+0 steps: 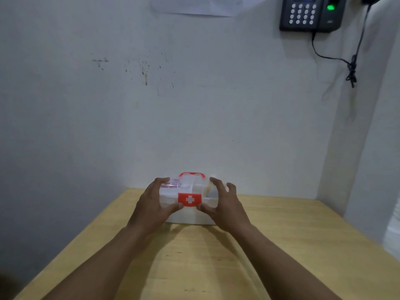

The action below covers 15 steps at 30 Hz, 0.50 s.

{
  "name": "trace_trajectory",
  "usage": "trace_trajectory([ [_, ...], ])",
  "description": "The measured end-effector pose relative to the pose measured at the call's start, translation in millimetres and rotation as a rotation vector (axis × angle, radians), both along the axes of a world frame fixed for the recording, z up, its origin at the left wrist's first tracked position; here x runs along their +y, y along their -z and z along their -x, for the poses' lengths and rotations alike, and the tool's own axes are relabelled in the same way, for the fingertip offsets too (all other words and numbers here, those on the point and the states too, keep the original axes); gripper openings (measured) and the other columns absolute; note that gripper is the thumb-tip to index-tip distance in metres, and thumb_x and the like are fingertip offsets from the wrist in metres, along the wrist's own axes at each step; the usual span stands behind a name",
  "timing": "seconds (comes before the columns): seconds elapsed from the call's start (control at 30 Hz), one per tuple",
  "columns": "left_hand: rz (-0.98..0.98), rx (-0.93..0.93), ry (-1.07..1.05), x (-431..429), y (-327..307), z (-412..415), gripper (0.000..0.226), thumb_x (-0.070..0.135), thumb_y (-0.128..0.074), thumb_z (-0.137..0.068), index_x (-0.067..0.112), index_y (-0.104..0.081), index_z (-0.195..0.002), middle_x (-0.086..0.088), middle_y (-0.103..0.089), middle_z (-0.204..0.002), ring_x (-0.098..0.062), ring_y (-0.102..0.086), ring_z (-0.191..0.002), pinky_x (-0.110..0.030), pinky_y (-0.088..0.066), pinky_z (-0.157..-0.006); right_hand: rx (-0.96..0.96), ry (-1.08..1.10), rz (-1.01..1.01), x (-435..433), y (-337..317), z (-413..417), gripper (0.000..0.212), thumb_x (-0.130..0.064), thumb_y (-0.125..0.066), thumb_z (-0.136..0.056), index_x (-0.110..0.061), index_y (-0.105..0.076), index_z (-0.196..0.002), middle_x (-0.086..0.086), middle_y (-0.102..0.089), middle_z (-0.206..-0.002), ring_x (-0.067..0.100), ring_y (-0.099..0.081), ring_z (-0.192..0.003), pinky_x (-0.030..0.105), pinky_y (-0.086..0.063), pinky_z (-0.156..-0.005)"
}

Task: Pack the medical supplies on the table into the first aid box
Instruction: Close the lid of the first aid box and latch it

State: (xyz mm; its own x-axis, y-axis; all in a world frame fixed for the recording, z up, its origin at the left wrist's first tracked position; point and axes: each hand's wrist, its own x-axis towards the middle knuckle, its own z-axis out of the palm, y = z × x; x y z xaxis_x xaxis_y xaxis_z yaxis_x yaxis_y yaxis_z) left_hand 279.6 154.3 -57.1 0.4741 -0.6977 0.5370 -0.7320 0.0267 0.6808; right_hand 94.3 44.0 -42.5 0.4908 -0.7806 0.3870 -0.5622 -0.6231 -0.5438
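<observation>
A small clear plastic first aid box [190, 215] stands near the far edge of the wooden table [281, 245]. It has a red latch with a white cross on the front and a red handle [192, 174] on top, and its lid is down. My left hand [154, 204] grips the box's left end, fingers over the lid, thumb by the latch. On the right end, my right hand [223, 204] holds the box the same way. Pinkish and yellowish items show dimly through the lid. No loose supplies are visible on the table.
A pale wall rises right behind the table. A black keypad device [311, 13] with a green light hangs high on the right, its black cable [351, 68] dangling below. A wall corner juts out at the right.
</observation>
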Motion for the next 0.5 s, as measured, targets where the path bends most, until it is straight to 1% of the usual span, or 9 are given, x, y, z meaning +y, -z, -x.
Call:
trace_trajectory([
  [0.1,-0.005,0.049,0.071,4,8,-6,0.084,0.036,-0.085,-0.068,0.05,-0.036,-0.134,0.011,-0.05,-0.134,-0.015,-0.054,-0.115,-0.034,-0.055,-0.089,0.004,-0.038,-0.065,-3,2,3,0.095,-0.04,-0.079,-0.078,-0.045,-0.016,-0.148,0.008,-0.037,-0.143,0.029,-0.057,-0.117,0.041,-0.054,-0.09],
  [0.2,0.007,0.091,0.115,5,14,-3,0.086,0.022,-0.083,-0.075,0.054,-0.032,-0.136,0.012,-0.052,-0.135,-0.014,-0.055,-0.118,-0.036,-0.055,-0.092,-0.03,-0.048,-0.086,-3,1,4,0.092,-0.025,-0.078,-0.081,-0.044,-0.017,-0.147,0.008,-0.04,-0.136,0.029,-0.057,-0.113,0.042,-0.054,-0.089],
  [0.33,0.009,0.073,0.092,0,10,1,0.084,0.018,-0.082,-0.075,0.052,-0.033,-0.133,0.007,-0.056,-0.13,-0.017,-0.058,-0.112,-0.034,-0.057,-0.087,-0.075,-0.047,-0.111,-5,-1,5,0.09,-0.019,-0.078,-0.08,-0.044,-0.022,-0.145,0.006,-0.043,-0.127,0.028,-0.057,-0.109,0.041,-0.054,-0.089],
  [0.4,-0.003,0.054,0.088,-4,7,2,0.084,0.02,-0.083,-0.074,0.055,-0.033,-0.131,0.007,-0.057,-0.129,-0.017,-0.059,-0.109,-0.031,-0.056,-0.085,-0.099,-0.046,-0.106,-10,-1,11,0.088,-0.018,-0.079,-0.078,-0.045,-0.024,-0.143,0.004,-0.043,-0.123,0.023,-0.055,-0.1,0.037,-0.054,-0.085],
  [0.43,-0.005,0.044,0.09,-7,6,4,0.085,0.021,-0.083,-0.073,0.058,-0.033,-0.13,0.007,-0.057,-0.127,-0.016,-0.059,-0.107,-0.029,-0.055,-0.082,-0.108,-0.046,-0.103,-13,-1,15,0.087,-0.018,-0.079,-0.078,-0.045,-0.025,-0.142,0.004,-0.043,-0.121,0.02,-0.052,-0.095,0.035,-0.052,-0.083],
  [0.5,0.0,0.047,0.103,-16,4,12,0.085,0.019,-0.083,-0.073,0.058,-0.033,-0.129,0.01,-0.057,-0.125,-0.014,-0.059,-0.106,-0.021,-0.052,-0.076,-0.111,-0.036,-0.096,-21,-3,25,0.087,-0.018,-0.079,-0.078,-0.045,-0.027,-0.142,0.004,-0.043,-0.118,0.017,-0.048,-0.09,0.032,-0.05,-0.081],
])
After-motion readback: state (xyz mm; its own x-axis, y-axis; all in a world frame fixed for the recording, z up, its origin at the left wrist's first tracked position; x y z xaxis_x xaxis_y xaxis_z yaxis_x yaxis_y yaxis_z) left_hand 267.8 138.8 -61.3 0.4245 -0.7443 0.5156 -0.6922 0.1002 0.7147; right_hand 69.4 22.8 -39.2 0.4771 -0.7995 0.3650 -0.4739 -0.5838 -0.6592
